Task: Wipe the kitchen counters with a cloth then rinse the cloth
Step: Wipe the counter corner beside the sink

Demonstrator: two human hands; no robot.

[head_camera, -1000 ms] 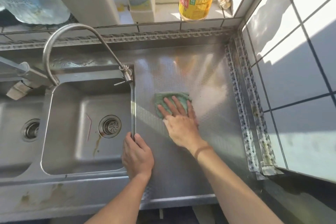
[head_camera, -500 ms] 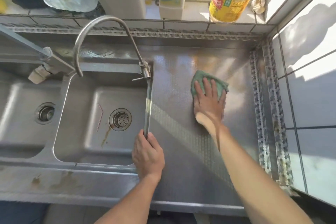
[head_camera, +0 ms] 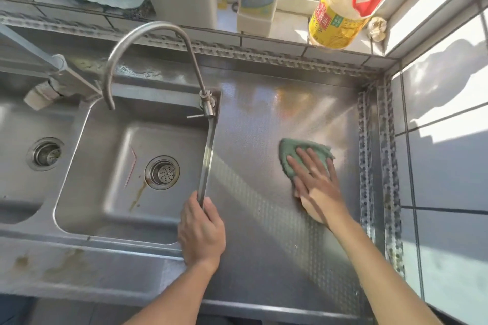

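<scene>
Right hand (head_camera: 317, 187) presses crumpled green cloth (head_camera: 293, 155) flat.

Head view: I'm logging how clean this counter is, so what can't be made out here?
- Counter under the green cloth: hidden by the cloth and the right hand pressing flat on it.
- Sink edge near the front: hidden by the left hand gripping it.
- Oil bottle top: cut off by the upper frame edge.
- Bottle label text: too small to read.
</scene>
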